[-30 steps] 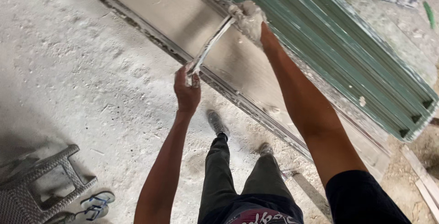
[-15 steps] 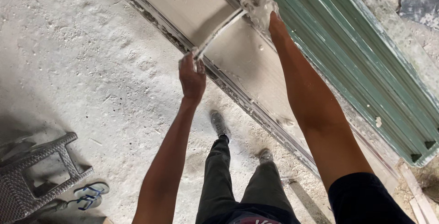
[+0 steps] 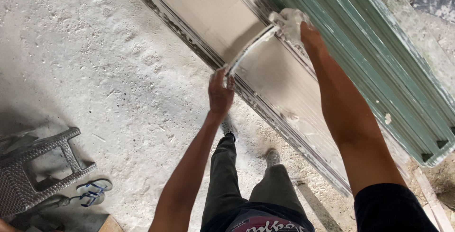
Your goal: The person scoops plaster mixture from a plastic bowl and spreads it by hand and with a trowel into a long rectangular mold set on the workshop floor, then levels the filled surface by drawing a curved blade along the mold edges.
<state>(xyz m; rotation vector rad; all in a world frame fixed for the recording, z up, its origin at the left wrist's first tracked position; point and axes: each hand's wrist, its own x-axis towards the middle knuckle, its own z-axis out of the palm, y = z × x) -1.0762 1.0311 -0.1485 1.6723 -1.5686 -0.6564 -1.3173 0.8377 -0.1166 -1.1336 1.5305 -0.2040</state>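
A long straightedge scraper [image 3: 251,47], coated in white plaster, lies across a smooth beige panel [image 3: 208,9]. My left hand [image 3: 220,92] grips its near end at the panel's rough lower edge. My right hand [image 3: 294,23], in a white plaster-caked glove, holds the far end against the panel's upper edge. Both arms are stretched forward. My legs in dark trousers [image 3: 237,184] and dusty shoes [image 3: 272,157] stand just below the panel.
Green ribbed sheeting [image 3: 379,66] runs diagonally along the panel's far side. The floor [image 3: 95,71] is rough, dusty concrete. A grey woven plastic stool [image 3: 33,170] lies on its side at the lower left, with a blue-strapped flip-flop [image 3: 92,189] beside it.
Both hands have slid the scraper along the panel, up and to the right in view. The camera has followed, and the stool and flip-flop have drifted lower left.
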